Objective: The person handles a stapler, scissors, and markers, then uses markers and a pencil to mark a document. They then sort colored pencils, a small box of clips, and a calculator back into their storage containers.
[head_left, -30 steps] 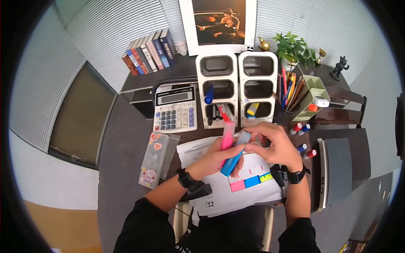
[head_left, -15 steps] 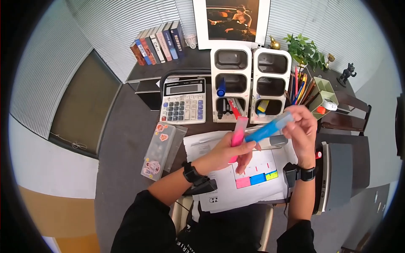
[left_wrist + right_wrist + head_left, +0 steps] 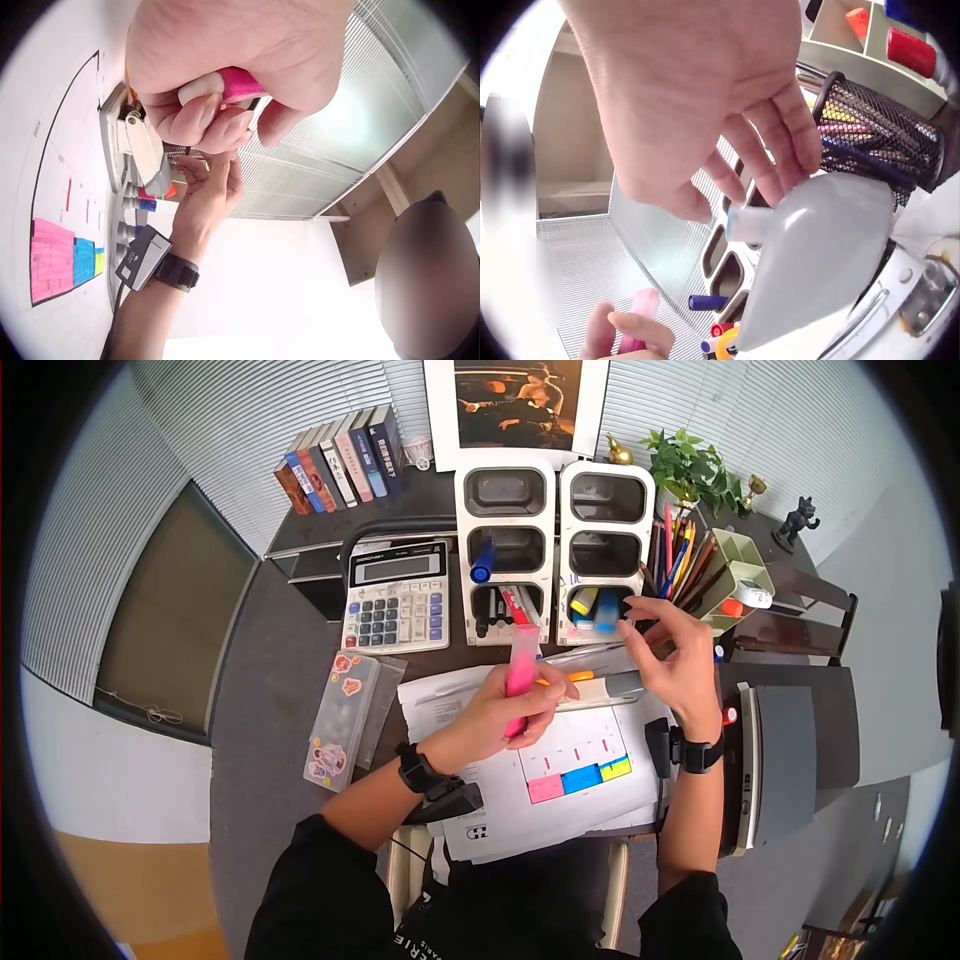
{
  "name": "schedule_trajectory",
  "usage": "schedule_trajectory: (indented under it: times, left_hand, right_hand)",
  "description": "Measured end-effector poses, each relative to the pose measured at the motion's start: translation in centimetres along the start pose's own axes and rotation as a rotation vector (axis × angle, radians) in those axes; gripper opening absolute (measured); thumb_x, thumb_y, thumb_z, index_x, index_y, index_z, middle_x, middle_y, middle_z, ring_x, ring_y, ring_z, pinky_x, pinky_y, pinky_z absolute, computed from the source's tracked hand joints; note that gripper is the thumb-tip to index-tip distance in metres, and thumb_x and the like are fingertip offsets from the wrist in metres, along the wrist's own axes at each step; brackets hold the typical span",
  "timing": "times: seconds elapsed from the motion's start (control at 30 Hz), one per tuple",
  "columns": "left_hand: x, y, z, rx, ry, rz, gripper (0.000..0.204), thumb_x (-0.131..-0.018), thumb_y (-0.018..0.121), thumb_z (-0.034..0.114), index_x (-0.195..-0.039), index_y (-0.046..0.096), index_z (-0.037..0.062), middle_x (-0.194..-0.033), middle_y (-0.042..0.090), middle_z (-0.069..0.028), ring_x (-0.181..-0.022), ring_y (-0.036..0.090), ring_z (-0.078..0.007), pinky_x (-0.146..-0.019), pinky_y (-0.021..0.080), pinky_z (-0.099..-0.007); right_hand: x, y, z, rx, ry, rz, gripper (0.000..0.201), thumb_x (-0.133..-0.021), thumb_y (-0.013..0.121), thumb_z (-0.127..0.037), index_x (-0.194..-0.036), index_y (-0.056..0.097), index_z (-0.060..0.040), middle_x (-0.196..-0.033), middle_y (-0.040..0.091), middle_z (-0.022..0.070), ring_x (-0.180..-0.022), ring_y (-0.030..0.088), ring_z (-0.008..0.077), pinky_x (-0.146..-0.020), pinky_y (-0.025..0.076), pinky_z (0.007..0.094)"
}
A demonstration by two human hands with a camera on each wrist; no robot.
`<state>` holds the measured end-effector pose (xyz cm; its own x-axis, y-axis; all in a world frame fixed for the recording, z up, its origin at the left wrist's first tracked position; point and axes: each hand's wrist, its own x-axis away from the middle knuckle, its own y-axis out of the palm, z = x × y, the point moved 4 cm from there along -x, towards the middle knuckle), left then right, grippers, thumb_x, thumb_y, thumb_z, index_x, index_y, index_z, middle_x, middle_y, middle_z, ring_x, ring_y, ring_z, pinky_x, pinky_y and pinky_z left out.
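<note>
My left hand [image 3: 495, 710] grips a pink highlighter [image 3: 522, 660] upright over the printed sheets; in the left wrist view its pink barrel [image 3: 241, 85] shows between the curled fingers. At the front compartment of the right white organizer [image 3: 564, 622], my right hand [image 3: 672, 655] is held with thumb and fingers apart. Just off its fingertips, a blurred blue highlighter [image 3: 606, 612] stands in that compartment beside a yellow one [image 3: 584, 600]. In the right wrist view, the blue one's pale cap [image 3: 750, 225] shows below the fingers, partly behind a grey handle [image 3: 825, 247].
Paper [image 3: 480, 785] with pink, blue and yellow blocks lies under the hands. Left of the organizers are a calculator [image 3: 398, 600] and a stickered clear case [image 3: 335, 725]. A mesh pen cup [image 3: 881, 127] and green holder [image 3: 740, 575] stand right. Markers fill the left organizer [image 3: 463, 540].
The right hand has drawn the blue highlighter away from the left hand, carried it forward to the right organizer's front compartment and let it go there. The left hand still holds the pink highlighter.
</note>
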<state>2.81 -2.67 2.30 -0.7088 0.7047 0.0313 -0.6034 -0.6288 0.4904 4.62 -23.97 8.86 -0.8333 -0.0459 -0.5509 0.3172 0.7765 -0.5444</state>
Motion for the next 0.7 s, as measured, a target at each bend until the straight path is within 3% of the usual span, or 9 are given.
schedule_trajectory:
  times: [0.23, 0.47, 0.53, 0.7]
  left_hand:
    - [-0.2, -0.5, -0.3, 0.042, 0.021, 0.024, 0.030, -0.100, 0.059, 0.025, -0.110, 0.060, -0.0032, -0.056, 0.046, -0.0004, -0.042, 0.038, -0.0075, -0.041, 0.029, -0.0240]
    - [-0.2, -0.7, -0.4, 0.046, 0.011, 0.031, 0.029, -0.100, 0.058, 0.024, -0.109, 0.060, -0.0036, -0.056, 0.047, -0.0008, -0.042, 0.038, -0.0079, -0.041, 0.029, -0.0242]
    - [-0.3, -0.5, -0.6, 0.047, 0.017, 0.030, 0.029, -0.100, 0.058, 0.024, -0.109, 0.060, -0.0036, -0.056, 0.047, -0.0008, -0.042, 0.039, -0.0081, -0.041, 0.029, -0.0243]
    - [-0.3, -0.7, -0.4, 0.040, 0.023, 0.013, 0.028, -0.100, 0.057, 0.023, -0.109, 0.061, -0.0034, -0.056, 0.048, -0.0015, -0.041, 0.039, -0.0086, -0.040, 0.029, -0.0244]
  right_hand:
    - [0.2, -0.5, 0.3, 0.075, -0.036, 0.105, 0.014, -0.085, 0.074, -0.010, -0.095, 0.072, -0.0010, -0.077, 0.070, 0.0090, -0.056, 0.061, 0.0163, -0.050, 0.045, 0.0276]
    - [0.3, 0.8, 0.4, 0.157, -0.012, -0.135, 0.021, -0.082, 0.078, -0.016, -0.098, 0.073, -0.0029, -0.071, 0.069, 0.0088, -0.056, 0.063, 0.0205, -0.051, 0.047, 0.0305]
    - [0.5, 1.3, 0.7, 0.004, 0.072, -0.213, 0.024, -0.083, 0.077, -0.018, -0.100, 0.072, -0.0024, -0.067, 0.068, 0.0108, -0.058, 0.067, 0.0234, -0.054, 0.049, 0.0312]
    - [0.4, 1.5, -0.7, -0.021, 0.093, -0.323, 0.017, -0.087, 0.072, -0.012, -0.099, 0.073, -0.0010, -0.073, 0.070, 0.0152, -0.066, 0.072, 0.0246, -0.059, 0.052, 0.0313]
